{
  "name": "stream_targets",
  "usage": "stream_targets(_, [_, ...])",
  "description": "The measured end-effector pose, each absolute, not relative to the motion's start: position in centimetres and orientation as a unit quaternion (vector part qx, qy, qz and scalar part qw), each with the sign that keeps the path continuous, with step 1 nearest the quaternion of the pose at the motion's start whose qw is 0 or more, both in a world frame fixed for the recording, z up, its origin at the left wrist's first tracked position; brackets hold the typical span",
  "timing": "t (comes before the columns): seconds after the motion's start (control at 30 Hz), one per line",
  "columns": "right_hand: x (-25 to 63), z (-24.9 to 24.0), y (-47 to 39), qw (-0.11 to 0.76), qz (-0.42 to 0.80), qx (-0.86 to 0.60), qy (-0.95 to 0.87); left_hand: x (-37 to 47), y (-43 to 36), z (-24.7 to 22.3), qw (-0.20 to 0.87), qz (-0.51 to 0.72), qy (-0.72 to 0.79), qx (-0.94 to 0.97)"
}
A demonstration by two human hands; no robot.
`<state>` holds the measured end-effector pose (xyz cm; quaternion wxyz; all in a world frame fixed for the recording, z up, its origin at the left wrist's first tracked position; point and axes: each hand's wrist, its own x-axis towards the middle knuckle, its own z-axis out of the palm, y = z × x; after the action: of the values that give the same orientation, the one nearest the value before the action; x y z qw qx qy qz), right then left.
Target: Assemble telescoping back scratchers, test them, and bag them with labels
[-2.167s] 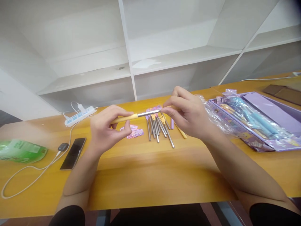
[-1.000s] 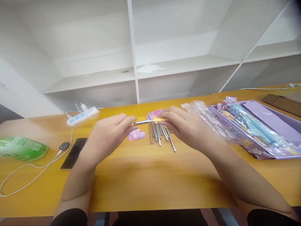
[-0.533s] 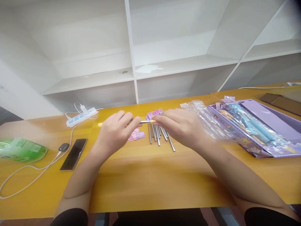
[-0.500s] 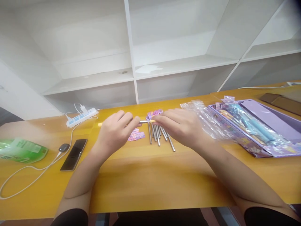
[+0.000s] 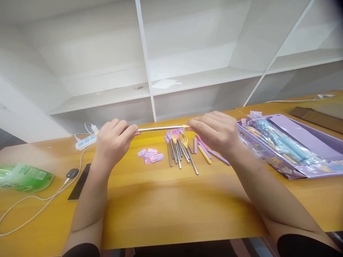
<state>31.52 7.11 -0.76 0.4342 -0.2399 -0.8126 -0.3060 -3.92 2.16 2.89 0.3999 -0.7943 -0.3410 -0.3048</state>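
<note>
A thin metal rod (image 5: 160, 128) with a yellow end at the right is stretched level between my two hands. My left hand (image 5: 115, 141) is closed round its left end, and my right hand (image 5: 214, 129) grips the yellow end. Below the rod lie several metal rods with purple, pink and yellow hand-shaped heads (image 5: 174, 138). Several purple, pink and yellow tubes (image 5: 205, 153) are beside them, partly under my right hand. Small printed cards (image 5: 151, 156) form a loose pile left of the rods.
On the right stands a purple box (image 5: 312, 175) with plastic-wrapped items. To the left are a power strip (image 5: 85, 142), a phone (image 5: 79, 184) partly behind my forearm, a white cable, a black device (image 5: 72, 173) and a green bag (image 5: 29, 176). White shelving (image 5: 187, 80) rises behind.
My hands have moved apart, and a longer stretch of the metal rod shows between them. The heads of the rods and the coloured tubes on the table have come into view.
</note>
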Motion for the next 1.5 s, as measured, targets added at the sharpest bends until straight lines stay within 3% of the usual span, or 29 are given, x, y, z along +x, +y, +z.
stream_targets(0.37, [33.4, -0.2, 8.0, 0.445, -0.347, -0.237, -0.791, -7.2, 3.4, 3.9, 0.505, -0.341, -0.296, -0.736])
stream_targets(0.6, [36.5, 1.3, 9.4, 0.494, -0.405, -0.227, -0.735, -11.3, 4.1, 4.5, 0.472, -0.379, -0.376, -0.701])
stream_targets(0.9, [47.4, 0.9, 14.7, 0.537, -0.418, -0.411, -0.607, -20.5, 5.6, 4.8, 0.381, -0.443, -0.506, -0.635])
stream_targets(1.17, [46.7, 1.5, 13.6, 0.521, -0.301, -0.486, -0.634, -18.4, 4.7, 5.0, 0.408, -0.428, -0.531, -0.607])
stream_targets(1.5, [47.9, 1.0, 14.4, 0.566, -0.309, -0.435, -0.629, -17.1, 3.5, 5.9, 0.455, -0.47, -0.507, -0.561])
